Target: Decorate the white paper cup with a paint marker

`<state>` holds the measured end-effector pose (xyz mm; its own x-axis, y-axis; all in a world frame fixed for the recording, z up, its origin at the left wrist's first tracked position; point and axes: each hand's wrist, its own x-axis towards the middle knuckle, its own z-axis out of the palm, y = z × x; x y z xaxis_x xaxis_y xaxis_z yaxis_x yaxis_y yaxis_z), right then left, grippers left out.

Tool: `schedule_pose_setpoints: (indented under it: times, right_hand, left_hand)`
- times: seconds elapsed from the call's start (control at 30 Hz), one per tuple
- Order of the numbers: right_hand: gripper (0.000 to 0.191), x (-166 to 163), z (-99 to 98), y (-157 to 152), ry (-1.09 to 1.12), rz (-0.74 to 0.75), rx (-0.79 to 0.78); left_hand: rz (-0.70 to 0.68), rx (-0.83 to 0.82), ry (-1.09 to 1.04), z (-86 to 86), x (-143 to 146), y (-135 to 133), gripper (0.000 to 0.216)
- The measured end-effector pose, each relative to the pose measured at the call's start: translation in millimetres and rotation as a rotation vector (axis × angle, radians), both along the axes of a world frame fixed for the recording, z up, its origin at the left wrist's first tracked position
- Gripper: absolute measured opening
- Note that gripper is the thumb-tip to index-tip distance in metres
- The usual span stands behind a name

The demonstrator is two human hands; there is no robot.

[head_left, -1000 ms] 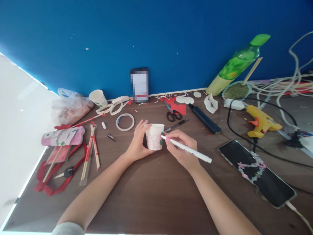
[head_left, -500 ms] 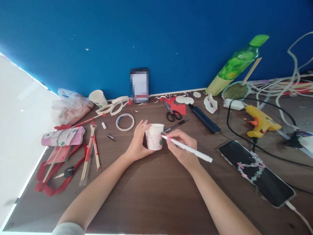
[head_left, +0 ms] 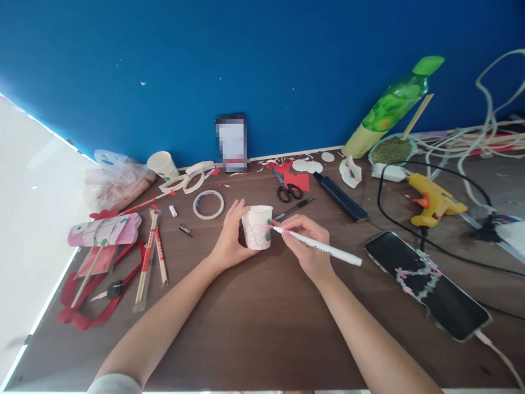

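Note:
A white paper cup (head_left: 255,230) stands upright on the brown table, with pink scale-like lines and green leaf prints on its side. My left hand (head_left: 233,235) grips it from the left, thumb low at its base and fingers along the upper side. In my right hand (head_left: 308,241) is a white paint marker (head_left: 328,250), pinched near its pink tip. The tip is at the cup's right side, by a green print; whether it touches I cannot tell. Behind the cup lie a black pen (head_left: 294,209) and black-handled scissors (head_left: 289,190).
Left are wrapped chopsticks (head_left: 147,260), a tape roll (head_left: 209,205), a key (head_left: 111,290) and another paper cup (head_left: 163,165). Right are a phone (head_left: 426,287), a yellow glue gun (head_left: 437,200) with its cord, and a dark blue box (head_left: 341,198). A green-capped bottle (head_left: 389,109) leans on the blue wall.
The marker's back end has swung slightly right and up, its tip staying by the cup's right side. My left hand still holds the cup; the whole view has shifted a little.

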<state>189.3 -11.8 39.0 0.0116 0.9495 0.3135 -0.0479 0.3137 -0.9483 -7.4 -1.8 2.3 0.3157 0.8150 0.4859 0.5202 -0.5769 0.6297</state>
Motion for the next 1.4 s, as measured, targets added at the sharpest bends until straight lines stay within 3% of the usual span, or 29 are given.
schedule_pose_setpoints:
  times: [0.23,0.6,1.4]
  right_hand:
    - [0.010,4,-16.8,4,0.118,-0.018,-0.063]
    - [0.010,1,2.8,-2,-0.042,-0.065,-0.080]
    - [0.009,-1,8.5,-1,-0.141,-0.129,-0.104]
  left_hand:
    - [0.081,-0.018,0.031,1.3,1,-3,0.095]
    - [0.058,0.095,0.050,3.1,0,1,0.090]
    - [0.037,0.047,0.010,6.3,2,1,0.093]
